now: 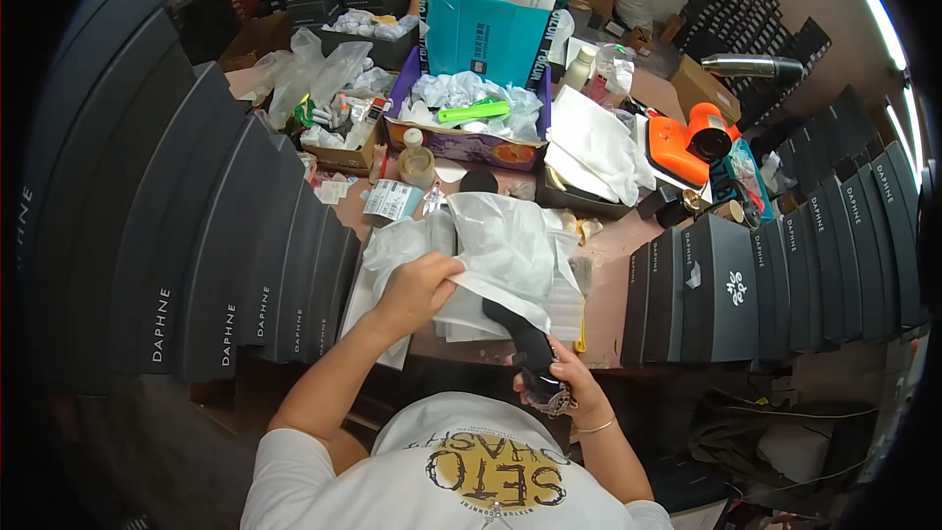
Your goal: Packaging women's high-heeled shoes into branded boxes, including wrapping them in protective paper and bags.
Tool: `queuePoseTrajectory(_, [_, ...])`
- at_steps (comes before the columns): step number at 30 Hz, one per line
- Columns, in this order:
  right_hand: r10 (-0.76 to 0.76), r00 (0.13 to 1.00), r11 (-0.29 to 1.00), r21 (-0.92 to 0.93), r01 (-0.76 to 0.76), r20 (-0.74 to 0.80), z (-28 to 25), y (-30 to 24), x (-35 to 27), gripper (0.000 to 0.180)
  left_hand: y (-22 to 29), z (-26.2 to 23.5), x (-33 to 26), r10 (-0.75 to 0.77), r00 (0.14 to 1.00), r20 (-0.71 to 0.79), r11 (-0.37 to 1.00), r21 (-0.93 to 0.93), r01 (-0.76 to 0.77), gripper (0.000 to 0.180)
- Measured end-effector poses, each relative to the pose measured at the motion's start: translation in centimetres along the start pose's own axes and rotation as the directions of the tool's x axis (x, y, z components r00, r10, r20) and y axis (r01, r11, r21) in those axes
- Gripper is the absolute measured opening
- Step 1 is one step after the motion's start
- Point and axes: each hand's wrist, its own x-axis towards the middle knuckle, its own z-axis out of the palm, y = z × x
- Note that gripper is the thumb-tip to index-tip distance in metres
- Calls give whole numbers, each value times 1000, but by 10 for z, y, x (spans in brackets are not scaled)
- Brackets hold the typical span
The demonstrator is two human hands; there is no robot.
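Observation:
My left hand (pixel 420 290) pinches the edge of a thin white bag (pixel 505 245) that lies over the near middle of the table. Closer to my body, my right hand (pixel 577 385) grips a black shoe (pixel 531 342) with a silvery, beaded-looking trim at its near end. The shoe's far end reaches under the bag's lower edge, so its tip is partly hidden. More white sheets (pixel 476 322) lie beneath the bag.
Dark shoe boxes (pixel 221 236) line the left, and more boxes (pixel 721 285) the right. Behind the bag stand a small bottle (pixel 416 165), a roll of labels (pixel 391 200) and a purple carton (pixel 461 144) of crumpled paper. An orange tool (pixel 679 150) sits right.

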Motion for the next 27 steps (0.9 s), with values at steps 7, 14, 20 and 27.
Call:
queuePoseTrajectory(7, [-74,981,921,389,-2,181,-17,24,8,84,31,59,22,-117,975,-190,970,-231,71,18])
queuePoseTrajectory(14, [-74,948,911,407,-61,308,-31,18,13,87,38,54,14,-91,994,-56,969,-237,75,20])
queuePoseTrajectory(20, [12,1000,991,134,-9,-17,0,-4,20,66,93,26,-7,241,961,-136,937,-226,-267,31])
queuePoseTrajectory(27, [-459,841,885,-234,403,-285,39,24,70,44,110,55,-32,405,914,-17,873,-288,-393,34])
